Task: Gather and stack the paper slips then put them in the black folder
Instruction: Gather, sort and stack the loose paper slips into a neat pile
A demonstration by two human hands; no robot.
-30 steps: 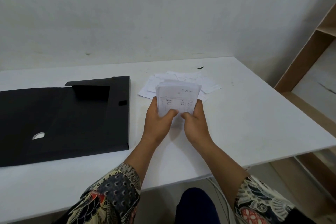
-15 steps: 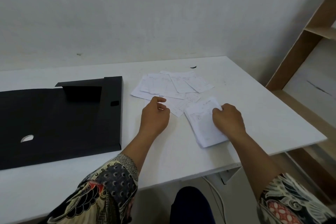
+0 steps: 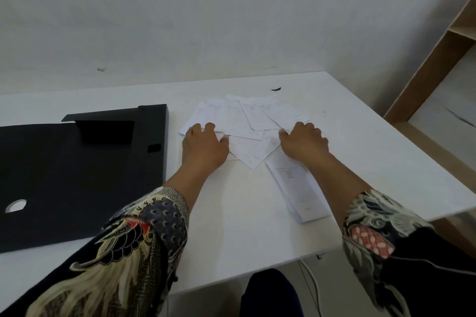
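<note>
Several loose white paper slips [image 3: 247,117] lie fanned out and overlapping on the white table [image 3: 360,152]. My left hand [image 3: 204,145] rests palm down on the left edge of the pile, fingers spread. My right hand [image 3: 304,143] lies palm down on the pile's right edge. A squared stack of slips [image 3: 298,190] sits on the table under my right forearm, nobody holding it. The black folder [image 3: 77,170] lies open and flat on the left side of the table.
A small dark scrap [image 3: 276,89] lies behind the slips. A wooden shelf unit [image 3: 432,64] stands to the right of the table. The wall runs close behind the table. My knee [image 3: 270,293] shows below the front edge.
Both hands held the stack upright, then my right hand laid it down on the right. Both hands have since moved forward onto the loose pile.
</note>
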